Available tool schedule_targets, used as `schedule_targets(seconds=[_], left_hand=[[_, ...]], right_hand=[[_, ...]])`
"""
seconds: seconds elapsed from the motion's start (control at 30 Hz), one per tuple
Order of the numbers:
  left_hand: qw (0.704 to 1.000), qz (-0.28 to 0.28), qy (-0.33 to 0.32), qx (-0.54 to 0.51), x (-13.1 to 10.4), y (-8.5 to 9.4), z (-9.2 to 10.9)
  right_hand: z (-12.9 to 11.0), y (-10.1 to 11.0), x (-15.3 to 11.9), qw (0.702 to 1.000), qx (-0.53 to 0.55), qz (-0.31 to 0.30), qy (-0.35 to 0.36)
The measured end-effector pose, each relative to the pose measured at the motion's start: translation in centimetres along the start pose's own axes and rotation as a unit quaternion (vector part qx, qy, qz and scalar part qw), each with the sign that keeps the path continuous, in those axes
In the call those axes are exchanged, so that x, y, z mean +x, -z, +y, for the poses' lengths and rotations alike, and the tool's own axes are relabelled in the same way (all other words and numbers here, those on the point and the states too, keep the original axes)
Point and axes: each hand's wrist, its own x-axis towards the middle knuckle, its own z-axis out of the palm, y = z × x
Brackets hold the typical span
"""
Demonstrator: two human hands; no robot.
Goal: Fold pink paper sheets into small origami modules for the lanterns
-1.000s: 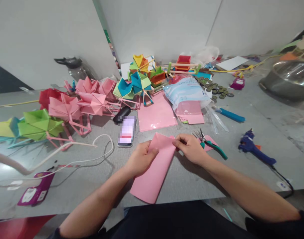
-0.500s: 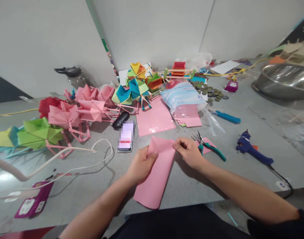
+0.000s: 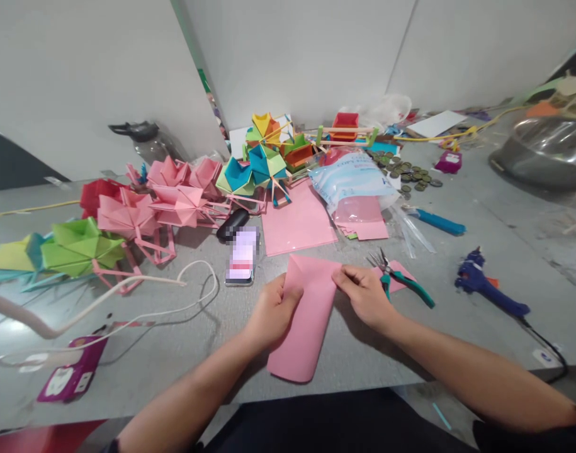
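Note:
A sheet of pink paper, folded over lengthwise with a rounded, unflattened lower end, is held over the grey table near its front edge. My left hand grips its left side, the thumb lying on top. At the upper right corner, my right hand pinches the paper between thumb and fingers. Flat pink sheets lie just beyond. A phone rests left of them, beside a black case. Green-handled pliers lie right of my right hand, over a pink scrap.
Folded paper models line the back left. A plastic bag, coins, a blue cutter, a blue glue gun and a metal bowl are right. A white cable loops near a purple power strip.
The right hand has moved slightly right with the paper's upper corner, and the top of the folded sheet looks wider. The whole view has shifted a little.

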Motion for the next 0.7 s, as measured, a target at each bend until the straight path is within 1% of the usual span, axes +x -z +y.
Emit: schedule_targets(seconds=[0.13, 0.23, 0.4, 0.57, 0.7], left_hand=[[1.000, -0.018, 0.017, 0.009, -0.2, -0.4, 0.0], [0.999, -0.020, 0.023, 0.014, -0.3, -0.6, 0.0], [0.999, -0.003, 0.025, 0.029, -0.3, -0.7, -0.3], [0.999, -0.001, 0.012, 0.035, -0.3, -0.7, -0.4], [0.998, 0.021, 0.001, 0.062, -0.4, -0.7, -0.4]], right_hand=[[-0.5, 0.4, 0.0, 0.999, 0.002, 0.035, 0.015], [-0.7, 0.6, 0.2, 0.998, 0.004, 0.055, 0.021], [-0.7, 0.4, 0.2, 0.999, -0.011, 0.035, 0.021], [-0.2, 0.2, 0.2, 0.996, -0.056, 0.062, 0.032], [0.3, 0.0, 0.2, 0.996, -0.064, 0.047, 0.036]])
